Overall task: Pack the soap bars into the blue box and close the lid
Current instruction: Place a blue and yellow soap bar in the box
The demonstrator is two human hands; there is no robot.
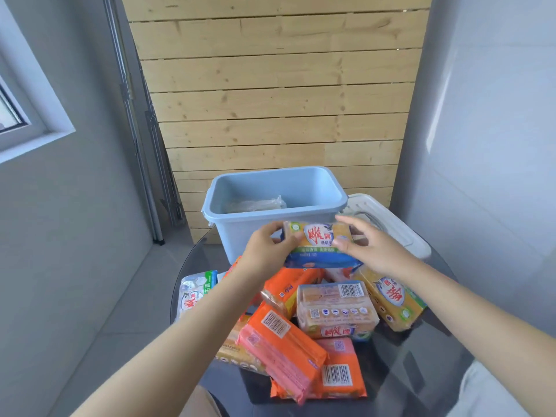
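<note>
— Where is the soap being held?
— A yellow soap pack [319,243] is grasped at both ends, by the left hand [272,248] and the right hand [371,248], just in front of the blue box [270,233].
— And the box?
— It is seen uncovered; one clear-wrapped pack [255,204] is lying inside. The white lid [397,224] is set to its right. More packs [304,332] are piled on the counter [421,371].
</note>
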